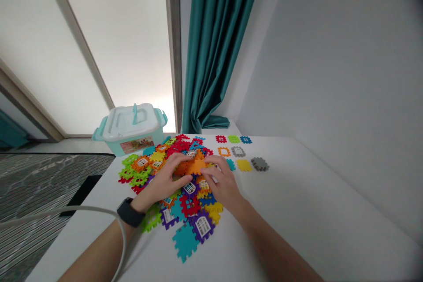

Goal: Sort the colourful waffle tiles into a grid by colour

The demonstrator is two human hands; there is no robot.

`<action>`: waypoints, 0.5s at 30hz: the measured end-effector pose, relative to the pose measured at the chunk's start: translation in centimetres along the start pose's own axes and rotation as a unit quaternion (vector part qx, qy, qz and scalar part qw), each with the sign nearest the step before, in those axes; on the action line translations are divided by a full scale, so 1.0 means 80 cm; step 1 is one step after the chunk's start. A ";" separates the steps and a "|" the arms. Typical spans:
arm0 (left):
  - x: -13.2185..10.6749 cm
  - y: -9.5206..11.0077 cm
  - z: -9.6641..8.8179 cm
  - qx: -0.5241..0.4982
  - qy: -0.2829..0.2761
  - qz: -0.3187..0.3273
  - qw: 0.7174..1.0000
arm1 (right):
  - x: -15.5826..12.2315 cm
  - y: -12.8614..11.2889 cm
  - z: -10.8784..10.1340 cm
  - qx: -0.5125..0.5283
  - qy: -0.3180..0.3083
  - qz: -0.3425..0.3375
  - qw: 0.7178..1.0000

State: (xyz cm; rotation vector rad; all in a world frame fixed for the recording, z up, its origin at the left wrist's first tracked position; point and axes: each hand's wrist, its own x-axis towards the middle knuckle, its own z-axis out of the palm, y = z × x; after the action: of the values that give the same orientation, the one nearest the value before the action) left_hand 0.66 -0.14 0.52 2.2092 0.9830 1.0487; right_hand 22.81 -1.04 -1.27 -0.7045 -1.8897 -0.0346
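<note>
Left hand [161, 181] and right hand [220, 183] pinching an orange plastic tile [197, 165] against the loose tile heap [190, 205]: one hard tug, heap sliding everywhere!

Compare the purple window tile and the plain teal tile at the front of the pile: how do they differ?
The purple tile has a white arched window panel, while the teal tile is plain, with no window. The teal tile lies at the pile's near edge, and the purple tile lies just farther in. Both have notched edges and lie flat on the white table.
</note>
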 end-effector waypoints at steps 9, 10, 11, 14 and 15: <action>-0.001 0.002 0.000 0.032 -0.017 0.020 0.999 | -0.004 -0.006 -0.001 0.001 -0.022 -0.001 1.000; 0.000 0.001 -0.001 0.037 -0.008 0.021 0.999 | -0.005 -0.005 -0.001 -0.001 -0.031 0.006 0.999; 0.000 0.000 -0.001 0.046 0.004 0.023 0.999 | -0.006 -0.004 0.000 -0.003 -0.042 0.014 0.999; -0.001 -0.007 0.001 0.099 0.046 0.040 0.993 | -0.007 -0.001 0.002 -0.007 -0.079 0.035 0.996; -0.001 -0.010 0.002 0.121 0.058 0.051 0.990 | -0.007 0.000 0.003 -0.008 -0.092 0.038 0.995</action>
State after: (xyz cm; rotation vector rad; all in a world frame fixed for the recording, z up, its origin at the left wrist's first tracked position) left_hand 0.41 0.27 -0.18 2.4392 1.1091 1.1672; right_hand 22.76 -1.22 -1.88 -0.8124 -2.0376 0.0661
